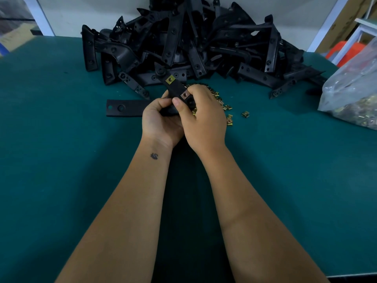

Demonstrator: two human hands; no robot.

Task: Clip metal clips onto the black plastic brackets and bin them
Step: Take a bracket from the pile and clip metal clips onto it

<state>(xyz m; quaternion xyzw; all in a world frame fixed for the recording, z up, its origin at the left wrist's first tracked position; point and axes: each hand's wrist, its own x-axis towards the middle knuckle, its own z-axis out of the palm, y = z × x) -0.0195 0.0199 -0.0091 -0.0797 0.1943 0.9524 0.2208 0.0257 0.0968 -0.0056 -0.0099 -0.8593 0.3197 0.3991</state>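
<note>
Your two bare forearms reach forward over the green table mat point(61, 160), the left one marked with a small dark tattoo point(154, 156) near the wrist. Both hands meet at the middle of the mat. Your left hand point(161, 121) cups the near end of a black plastic bracket point(175, 89) from below, fingers curled round it. Your right hand point(204, 117) wraps over from the right, thumb and forefinger pinching a copper-toned metal clip point(185, 95) seated on the bracket's edge. Farther up the same bracket sits a brass-coloured clip point(169, 80), square with a centre hole. The bracket tilts up and away from you.

Just beyond and right of your right hand lies a scatter of loose clips point(228, 117), small and shiny, partly hidden by your knuckles. Left of your hands a flat black strip point(124, 108) with holes lies on the mat. Behind it all rises a tangled pile of brackets point(193, 43), matte and angular. At far right slumps a clear plastic bag point(355, 90) holding more clips.
</note>
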